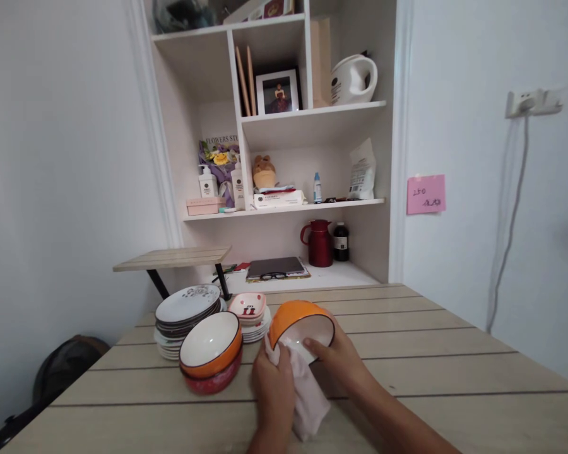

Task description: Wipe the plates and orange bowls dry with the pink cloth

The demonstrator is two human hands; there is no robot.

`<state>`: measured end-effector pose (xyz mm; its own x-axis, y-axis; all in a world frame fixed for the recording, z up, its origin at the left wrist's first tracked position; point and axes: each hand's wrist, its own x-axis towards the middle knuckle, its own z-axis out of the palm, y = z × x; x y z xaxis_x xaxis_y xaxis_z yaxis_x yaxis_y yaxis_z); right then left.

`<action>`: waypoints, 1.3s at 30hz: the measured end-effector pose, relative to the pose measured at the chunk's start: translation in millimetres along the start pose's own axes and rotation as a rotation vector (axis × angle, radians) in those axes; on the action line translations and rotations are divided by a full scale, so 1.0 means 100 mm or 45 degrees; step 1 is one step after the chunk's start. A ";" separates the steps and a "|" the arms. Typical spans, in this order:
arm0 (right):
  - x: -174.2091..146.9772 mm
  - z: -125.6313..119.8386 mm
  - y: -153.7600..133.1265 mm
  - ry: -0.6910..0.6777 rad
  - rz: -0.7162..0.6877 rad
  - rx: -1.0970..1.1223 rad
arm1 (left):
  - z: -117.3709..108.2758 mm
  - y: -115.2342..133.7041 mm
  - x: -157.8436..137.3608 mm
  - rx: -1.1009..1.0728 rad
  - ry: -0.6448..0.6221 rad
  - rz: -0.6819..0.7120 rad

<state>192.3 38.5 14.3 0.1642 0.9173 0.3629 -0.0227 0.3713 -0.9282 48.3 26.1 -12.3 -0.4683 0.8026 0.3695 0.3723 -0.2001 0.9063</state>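
Note:
An orange bowl with a white inside and dark rim is held tilted above the table, its opening facing down toward me. My right hand grips its right rim, thumb over the inside edge. At the bowl's left rim, my left hand is closed on a pale pink cloth, which touches the rim and hangs down between my hands. To the left, another orange bowl rests in a red bowl. The left fingers are partly hidden by the cloth.
Behind the bowls stand stacked plates and small square dishes on more plates. A small raised stand is at the back left of the slatted table. Beyond are a red jug, a dark bottle and a laptop.

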 end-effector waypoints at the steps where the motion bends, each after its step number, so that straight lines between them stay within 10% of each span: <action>1: 0.00 -0.01 -0.06 0.003 0.024 0.018 | -0.01 0.00 0.00 0.072 -0.003 0.013; 5: -0.02 -0.07 -0.26 -0.080 0.091 0.079 | -0.06 0.05 -0.02 0.238 -0.062 0.063; 14: 0.04 -0.15 -0.19 -0.058 -0.362 -0.247 | -0.11 0.21 -0.09 0.332 -0.094 0.213; 25: 0.17 -0.20 0.07 0.133 0.187 0.179 | 0.08 0.06 0.00 -0.097 -0.382 -0.093; 39: 0.24 -0.31 0.13 0.257 0.176 0.164 | 0.12 -0.03 -0.05 -0.163 -0.384 0.262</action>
<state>226.2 60.7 8.1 0.3438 0.9181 0.1975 -0.1819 0.2714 -0.9451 59.5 29.8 -18.9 -0.1306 0.8635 0.4871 0.3220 -0.4277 0.8446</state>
